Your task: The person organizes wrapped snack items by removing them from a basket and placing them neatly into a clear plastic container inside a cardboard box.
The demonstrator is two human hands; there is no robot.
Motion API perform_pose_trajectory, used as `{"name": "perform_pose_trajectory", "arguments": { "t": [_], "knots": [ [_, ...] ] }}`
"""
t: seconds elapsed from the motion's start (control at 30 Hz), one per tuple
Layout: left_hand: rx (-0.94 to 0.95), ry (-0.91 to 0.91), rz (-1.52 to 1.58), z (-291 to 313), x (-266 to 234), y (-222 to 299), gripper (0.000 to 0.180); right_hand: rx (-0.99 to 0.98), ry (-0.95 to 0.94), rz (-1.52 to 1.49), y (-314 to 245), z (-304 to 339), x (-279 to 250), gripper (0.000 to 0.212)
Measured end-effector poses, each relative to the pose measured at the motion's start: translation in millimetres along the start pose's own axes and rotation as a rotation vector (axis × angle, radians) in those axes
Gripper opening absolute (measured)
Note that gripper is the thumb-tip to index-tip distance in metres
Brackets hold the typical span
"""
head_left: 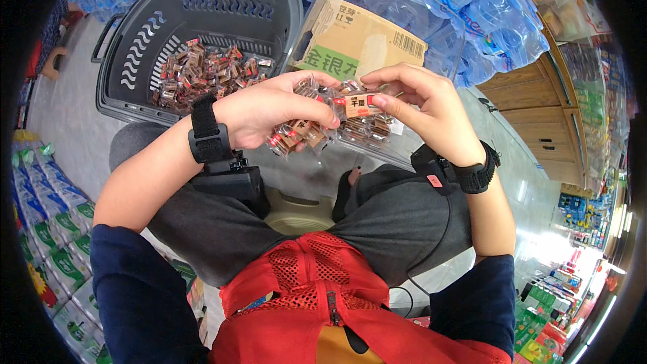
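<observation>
My left hand is closed around a bunch of small wrapped snacks, brown pieces in clear wrappers with red marks. Beside it, my right hand pinches one wrapped snack between thumb and fingers, its light brown label facing up. More wrapped snacks show just beneath that one; whether they are held or lie in the clear plastic bin I cannot tell. Both hands are over the near end of this bin. To the left, a grey plastic basket holds a heap of similar snacks.
A cardboard piece with a green patch lies at the bin. Packs of blue water bottles are stacked behind. A wooden cabinet stands right, green-and-white packages at left. Black devices are strapped to both wrists; a cable runs down from the right one.
</observation>
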State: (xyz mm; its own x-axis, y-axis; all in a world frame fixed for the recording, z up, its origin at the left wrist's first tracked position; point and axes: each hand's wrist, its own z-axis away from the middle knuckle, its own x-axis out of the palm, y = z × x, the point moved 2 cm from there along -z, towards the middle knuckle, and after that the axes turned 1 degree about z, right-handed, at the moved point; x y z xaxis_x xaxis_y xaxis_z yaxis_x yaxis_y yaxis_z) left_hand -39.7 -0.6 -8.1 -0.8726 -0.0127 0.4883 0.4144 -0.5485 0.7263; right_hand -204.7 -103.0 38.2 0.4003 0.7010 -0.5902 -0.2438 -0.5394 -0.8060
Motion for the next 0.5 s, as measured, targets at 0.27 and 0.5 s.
{"name": "perform_pose_trajectory", "arguments": {
  "t": [0.27, 0.5],
  "knots": [
    [-0.045, -0.028, 0.054, -1, 0, -1, 0.047, 0.018, 0.017, -0.078, 3, -1, -14, 0.021],
    [0.013, 0.071, -0.005, 4, -7, 3, 0.048, 0.173, -0.098, 0.414, 18, 1, -39, 0.023]
  ]
}}
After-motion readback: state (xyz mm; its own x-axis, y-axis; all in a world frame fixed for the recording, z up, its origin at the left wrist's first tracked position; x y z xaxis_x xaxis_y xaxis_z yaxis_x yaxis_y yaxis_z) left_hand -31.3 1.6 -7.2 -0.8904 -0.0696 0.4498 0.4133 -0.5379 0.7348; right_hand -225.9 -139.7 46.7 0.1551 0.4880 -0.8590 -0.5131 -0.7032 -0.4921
